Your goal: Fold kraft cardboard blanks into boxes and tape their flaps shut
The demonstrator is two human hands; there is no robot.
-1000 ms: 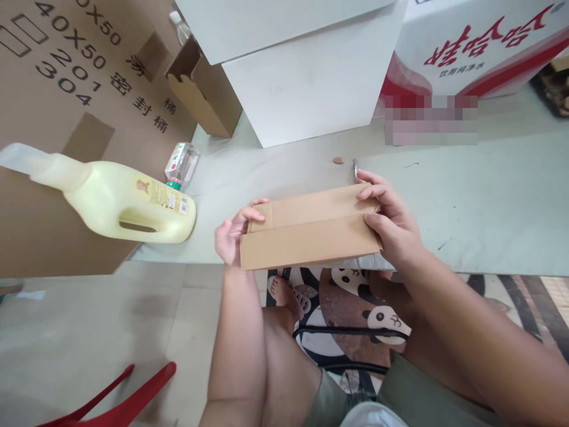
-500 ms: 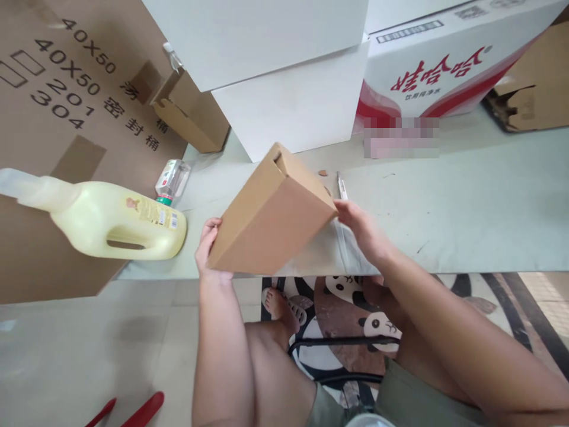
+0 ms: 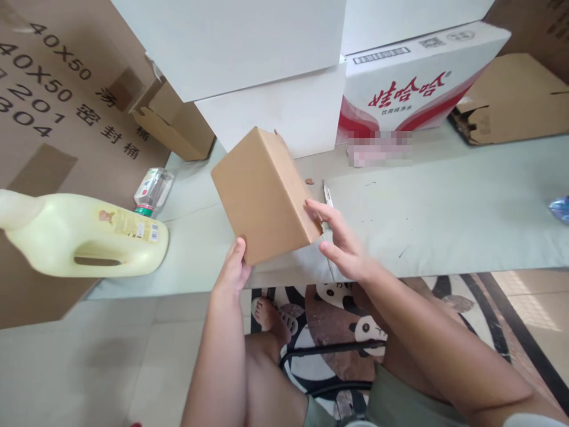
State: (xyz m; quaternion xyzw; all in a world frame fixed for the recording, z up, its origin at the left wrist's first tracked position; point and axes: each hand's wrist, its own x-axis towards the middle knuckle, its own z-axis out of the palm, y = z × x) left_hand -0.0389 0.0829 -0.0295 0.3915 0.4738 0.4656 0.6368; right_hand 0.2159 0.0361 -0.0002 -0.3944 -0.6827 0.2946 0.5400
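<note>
A brown cardboard box [image 3: 267, 201] is held tilted above the table, one broad face and a narrower side turned to me. My left hand [image 3: 232, 267] grips its lower left corner, thumb on the near face and the other fingers largely hidden. At the lower right corner is my right hand [image 3: 344, 243], fingers stretched and thumb apart, the fingertips against the side of the box. Just beyond that hand, a slim white box cutter [image 3: 328, 193] lies on the table. A small brown scrap [image 3: 309, 181] is near it.
White cartons [image 3: 271, 112] stand behind, beside a red-and-white water carton [image 3: 413, 89]. At left are a yellow jug [image 3: 128, 237], a clear bottle [image 3: 153, 190], an open cardboard box [image 3: 178, 121] and a large carton [image 3: 44, 166]. Torn cardboard [image 3: 515, 107] lies at back right.
The box has been turned, so a different broad face and side now show. My left thumb has come onto its near face. The view has shifted rightward.
</note>
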